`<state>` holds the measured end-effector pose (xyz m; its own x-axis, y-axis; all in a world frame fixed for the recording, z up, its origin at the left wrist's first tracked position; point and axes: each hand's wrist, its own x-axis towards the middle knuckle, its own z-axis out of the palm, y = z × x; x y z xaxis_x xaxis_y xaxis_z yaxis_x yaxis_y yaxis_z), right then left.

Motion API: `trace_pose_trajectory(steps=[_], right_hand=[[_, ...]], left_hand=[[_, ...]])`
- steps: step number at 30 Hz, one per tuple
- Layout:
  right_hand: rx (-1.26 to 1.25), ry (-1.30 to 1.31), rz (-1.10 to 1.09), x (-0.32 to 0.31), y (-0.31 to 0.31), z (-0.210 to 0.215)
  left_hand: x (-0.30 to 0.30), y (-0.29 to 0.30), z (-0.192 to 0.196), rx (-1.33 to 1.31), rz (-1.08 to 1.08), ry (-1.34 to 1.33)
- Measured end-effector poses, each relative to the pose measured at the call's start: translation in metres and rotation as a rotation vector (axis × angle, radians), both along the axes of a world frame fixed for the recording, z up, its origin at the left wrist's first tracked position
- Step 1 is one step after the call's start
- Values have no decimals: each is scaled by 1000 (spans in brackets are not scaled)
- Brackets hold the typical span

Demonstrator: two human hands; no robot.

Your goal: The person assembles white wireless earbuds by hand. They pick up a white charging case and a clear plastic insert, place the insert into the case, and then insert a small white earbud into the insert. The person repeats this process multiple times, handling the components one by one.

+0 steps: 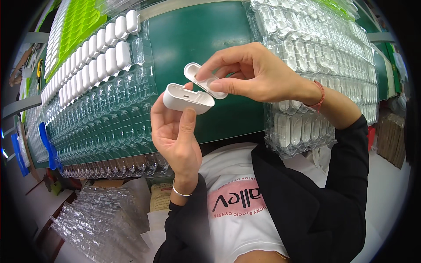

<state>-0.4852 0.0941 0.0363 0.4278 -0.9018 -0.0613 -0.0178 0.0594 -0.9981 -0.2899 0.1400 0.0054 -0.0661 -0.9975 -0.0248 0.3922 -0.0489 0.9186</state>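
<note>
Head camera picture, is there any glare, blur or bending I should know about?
Head view: sharp on the white case, held by the left hand and right hand; glare glints off the clear plastic trays; straight edges bow toward the dark, vignetted rim; no motion blur shows.

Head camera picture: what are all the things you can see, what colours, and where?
White case: one, lid open, held in the middle.
Clear blister trays: several, left, mostly empty; a top corner row holds white cases.
Clear trays with white cases: several, right.
Green tray: one, lime, top left.
Green table: one, dark green, centre.
Loose clear trays: a pile, bottom left.
Left hand: grips the case body.
Right hand: pinches the lid.
</note>
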Motion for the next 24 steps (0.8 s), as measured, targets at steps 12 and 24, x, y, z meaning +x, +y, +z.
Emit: trace_pose_trajectory(steps=[12,24], right_hand=[[-84,44,0,1,1,-4],[-147,58,-113,4,2,-9]], left_hand=[[9,-5,-7,117,-71,118],[-6,-2,-15,69,-14,-23]])
